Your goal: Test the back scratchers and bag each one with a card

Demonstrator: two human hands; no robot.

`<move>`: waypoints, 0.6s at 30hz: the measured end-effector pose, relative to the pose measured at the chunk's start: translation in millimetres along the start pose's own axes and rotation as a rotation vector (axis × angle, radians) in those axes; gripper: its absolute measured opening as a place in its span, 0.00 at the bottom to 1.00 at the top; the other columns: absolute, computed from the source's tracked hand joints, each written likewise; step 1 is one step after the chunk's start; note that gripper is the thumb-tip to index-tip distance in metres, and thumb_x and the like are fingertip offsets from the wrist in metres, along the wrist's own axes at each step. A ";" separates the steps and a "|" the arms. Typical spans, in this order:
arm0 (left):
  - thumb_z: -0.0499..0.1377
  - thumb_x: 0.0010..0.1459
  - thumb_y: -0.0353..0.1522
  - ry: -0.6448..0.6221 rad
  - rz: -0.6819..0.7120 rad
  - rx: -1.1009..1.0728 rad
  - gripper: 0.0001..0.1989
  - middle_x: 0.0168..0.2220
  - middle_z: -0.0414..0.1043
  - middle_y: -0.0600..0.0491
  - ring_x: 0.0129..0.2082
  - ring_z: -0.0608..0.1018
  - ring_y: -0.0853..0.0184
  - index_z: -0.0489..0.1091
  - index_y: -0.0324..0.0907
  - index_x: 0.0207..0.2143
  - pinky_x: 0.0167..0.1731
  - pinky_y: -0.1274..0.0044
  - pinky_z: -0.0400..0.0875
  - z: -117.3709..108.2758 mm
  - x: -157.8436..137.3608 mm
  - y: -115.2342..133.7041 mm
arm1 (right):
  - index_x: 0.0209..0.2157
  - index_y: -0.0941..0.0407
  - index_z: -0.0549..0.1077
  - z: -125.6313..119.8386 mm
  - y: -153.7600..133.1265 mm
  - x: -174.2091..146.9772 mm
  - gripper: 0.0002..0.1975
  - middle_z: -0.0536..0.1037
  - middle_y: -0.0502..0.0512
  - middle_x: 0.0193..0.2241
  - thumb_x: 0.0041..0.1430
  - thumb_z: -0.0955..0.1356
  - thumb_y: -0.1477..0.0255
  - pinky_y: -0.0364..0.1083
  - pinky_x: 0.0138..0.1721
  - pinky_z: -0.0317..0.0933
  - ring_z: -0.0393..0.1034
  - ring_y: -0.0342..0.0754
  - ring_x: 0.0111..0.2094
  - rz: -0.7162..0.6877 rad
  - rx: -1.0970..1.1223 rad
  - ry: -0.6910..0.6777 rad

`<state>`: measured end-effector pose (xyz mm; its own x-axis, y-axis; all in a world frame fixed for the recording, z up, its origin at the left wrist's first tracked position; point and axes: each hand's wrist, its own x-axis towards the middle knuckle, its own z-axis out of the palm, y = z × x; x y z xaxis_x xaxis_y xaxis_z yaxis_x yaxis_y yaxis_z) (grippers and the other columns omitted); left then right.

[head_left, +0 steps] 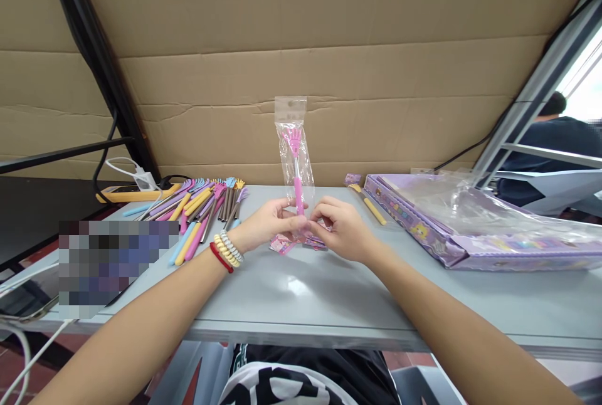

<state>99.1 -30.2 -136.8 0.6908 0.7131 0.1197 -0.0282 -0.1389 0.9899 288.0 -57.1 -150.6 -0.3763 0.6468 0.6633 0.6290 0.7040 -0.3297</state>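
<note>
A pink back scratcher point(298, 187) stands upright inside a clear plastic bag point(290, 110), its small hand-shaped end at the top. My left hand point(273, 223) is closed around the lower handle through the bag. Beside it, my right hand point(338, 227) pinches at the bag's bottom end; fingers hide what exactly is between them. Small pink printed cards point(282, 244) lie on the table just under my hands. Left of my left hand is a pile of loose back scratchers point(200, 204) in pink, yellow, blue and purple.
A bagged yellow back scratcher point(375, 211) lies right of my hands, by a purple printed box point(414, 229) with clear plastic bags point(498, 204) on top. Cardboard point(329, 73) walls off the back of the grey table point(357, 305). A person point(555, 142) sits beyond the right-hand frame.
</note>
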 end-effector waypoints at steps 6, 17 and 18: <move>0.65 0.50 0.38 0.006 0.001 0.078 0.24 0.30 0.74 0.49 0.29 0.76 0.67 0.64 0.37 0.46 0.29 0.76 0.68 -0.9 0.4 -2.3 | 0.25 0.56 0.64 0.0 -1.9 0.9 0.11 0.68 0.51 0.25 0.50 0.69 0.66 0.42 0.25 0.52 0.59 0.41 0.24 0.176 0.027 0.029; 0.62 0.51 0.38 -0.095 -0.121 0.171 0.17 0.25 0.67 0.56 0.22 0.69 0.73 0.65 0.38 0.39 0.18 0.82 0.56 1.6 1.8 -7.5 | 0.60 0.56 0.47 2.4 -0.7 0.7 0.39 0.67 0.44 0.21 0.51 0.69 0.70 0.42 0.21 0.56 0.62 0.42 0.21 0.550 0.603 -0.243; 0.62 0.52 0.39 -0.089 -0.129 0.182 0.17 0.25 0.68 0.55 0.23 0.70 0.73 0.65 0.39 0.39 0.19 0.82 0.57 2.2 1.8 -7.5 | 0.60 0.57 0.47 4.1 0.2 0.3 0.39 0.66 0.43 0.20 0.50 0.69 0.71 0.42 0.21 0.56 0.62 0.41 0.21 0.549 0.597 -0.232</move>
<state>102.1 -29.4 -144.2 0.7411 0.6710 -0.0223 0.1898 -0.1775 0.9656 285.2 -55.6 -153.2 -0.2934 0.9403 0.1722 0.3222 0.2669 -0.9083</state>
